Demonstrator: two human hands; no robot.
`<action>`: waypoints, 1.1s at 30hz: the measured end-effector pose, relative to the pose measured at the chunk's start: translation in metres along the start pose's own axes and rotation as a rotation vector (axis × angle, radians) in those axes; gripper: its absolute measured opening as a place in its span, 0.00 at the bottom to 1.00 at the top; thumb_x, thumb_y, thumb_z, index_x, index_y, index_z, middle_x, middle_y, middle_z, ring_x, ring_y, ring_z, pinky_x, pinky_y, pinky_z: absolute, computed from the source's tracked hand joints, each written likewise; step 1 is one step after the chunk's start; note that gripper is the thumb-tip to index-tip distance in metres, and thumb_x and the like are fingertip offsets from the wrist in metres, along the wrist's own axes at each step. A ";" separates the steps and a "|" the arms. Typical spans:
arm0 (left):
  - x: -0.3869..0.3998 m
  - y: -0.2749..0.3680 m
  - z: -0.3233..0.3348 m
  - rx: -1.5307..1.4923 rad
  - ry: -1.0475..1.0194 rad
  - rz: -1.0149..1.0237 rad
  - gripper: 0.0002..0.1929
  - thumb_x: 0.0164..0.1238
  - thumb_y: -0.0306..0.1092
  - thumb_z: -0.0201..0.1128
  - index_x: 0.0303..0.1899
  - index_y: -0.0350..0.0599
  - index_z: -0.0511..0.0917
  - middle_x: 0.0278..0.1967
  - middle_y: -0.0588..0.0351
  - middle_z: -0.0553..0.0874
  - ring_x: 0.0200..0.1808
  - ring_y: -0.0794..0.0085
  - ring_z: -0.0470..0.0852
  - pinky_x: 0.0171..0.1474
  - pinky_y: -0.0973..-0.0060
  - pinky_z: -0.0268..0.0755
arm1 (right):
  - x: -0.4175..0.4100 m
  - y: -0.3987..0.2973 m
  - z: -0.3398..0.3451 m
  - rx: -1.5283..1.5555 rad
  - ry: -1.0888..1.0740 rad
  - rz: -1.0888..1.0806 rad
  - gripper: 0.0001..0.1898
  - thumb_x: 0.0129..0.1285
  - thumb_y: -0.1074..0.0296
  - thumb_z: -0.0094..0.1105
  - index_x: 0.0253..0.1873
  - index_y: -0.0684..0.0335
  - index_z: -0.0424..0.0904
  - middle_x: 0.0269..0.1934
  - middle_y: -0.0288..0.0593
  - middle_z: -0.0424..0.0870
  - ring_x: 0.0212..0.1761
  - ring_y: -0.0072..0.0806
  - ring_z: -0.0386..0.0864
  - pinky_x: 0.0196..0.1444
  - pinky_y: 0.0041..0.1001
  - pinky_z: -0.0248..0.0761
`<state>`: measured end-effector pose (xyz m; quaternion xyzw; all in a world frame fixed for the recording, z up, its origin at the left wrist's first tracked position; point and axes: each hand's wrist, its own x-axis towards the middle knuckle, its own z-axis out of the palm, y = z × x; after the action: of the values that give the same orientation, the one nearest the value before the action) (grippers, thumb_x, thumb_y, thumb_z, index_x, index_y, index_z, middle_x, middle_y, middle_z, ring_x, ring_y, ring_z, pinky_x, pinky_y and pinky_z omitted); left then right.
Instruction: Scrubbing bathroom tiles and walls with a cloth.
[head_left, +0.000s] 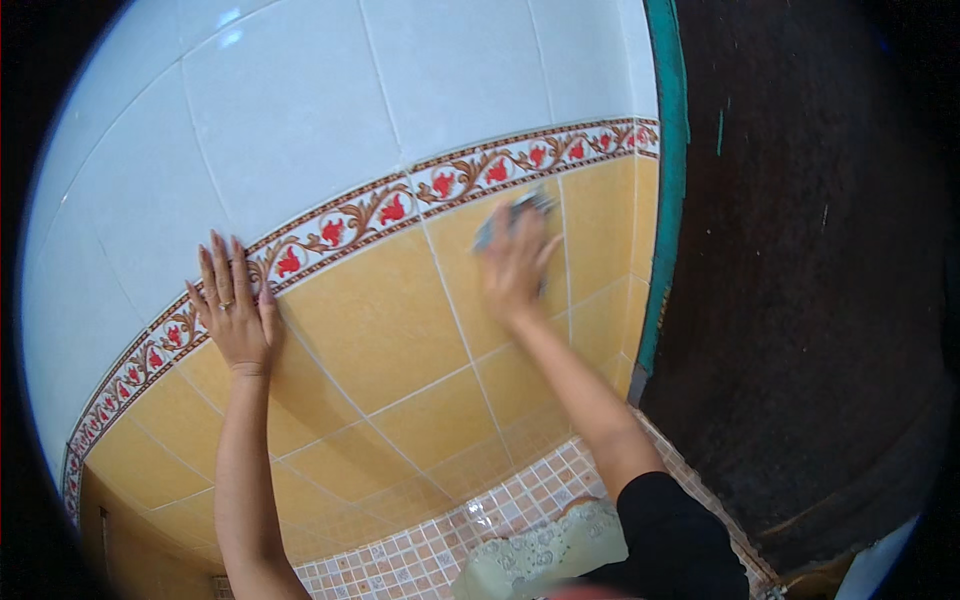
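Note:
My left hand (238, 319) lies flat with fingers spread on the wall, across the patterned border and the white tiles above it, with a ring on one finger. Against the yellow wall tiles (375, 322), below the floral border strip (442, 184), my right hand (517, 262) presses a crumpled grey-blue cloth (491, 231). That hand and the cloth are blurred, and part of the cloth is hidden by the fingers.
A teal door frame (670, 187) edges the wall at the right, beside a dark brown surface (810, 262). White tiles (292, 127) cover the upper wall. Below are small mosaic floor tiles (517, 499) and a pale green patterned fabric (547, 544).

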<state>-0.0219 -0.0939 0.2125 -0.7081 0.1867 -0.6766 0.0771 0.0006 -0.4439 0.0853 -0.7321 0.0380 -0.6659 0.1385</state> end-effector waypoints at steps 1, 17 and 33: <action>0.000 0.003 -0.001 0.010 0.014 -0.003 0.30 0.70 0.42 0.45 0.72 0.47 0.57 0.75 0.53 0.54 0.77 0.61 0.47 0.75 0.55 0.30 | 0.036 0.023 -0.009 -0.003 0.013 0.122 0.33 0.70 0.48 0.41 0.77 0.47 0.45 0.76 0.56 0.43 0.77 0.56 0.38 0.69 0.65 0.24; -0.002 -0.011 -0.013 0.015 -0.082 -0.035 0.29 0.70 0.42 0.42 0.72 0.47 0.58 0.74 0.52 0.55 0.76 0.59 0.48 0.75 0.53 0.31 | 0.153 -0.083 -0.005 0.276 0.196 -0.429 0.17 0.64 0.62 0.56 0.56 0.57 0.80 0.63 0.48 0.73 0.68 0.43 0.67 0.67 0.57 0.54; -0.002 -0.013 -0.006 0.010 -0.043 -0.008 0.29 0.71 0.43 0.42 0.72 0.48 0.58 0.74 0.52 0.56 0.76 0.59 0.49 0.75 0.55 0.30 | 0.125 -0.151 -0.008 0.445 -0.009 -0.715 0.37 0.59 0.54 0.58 0.71 0.63 0.59 0.74 0.51 0.52 0.77 0.41 0.49 0.74 0.47 0.42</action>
<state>-0.0256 -0.0807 0.2160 -0.7228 0.1788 -0.6625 0.0822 -0.0127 -0.3307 0.2447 -0.6543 -0.3640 -0.6607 0.0536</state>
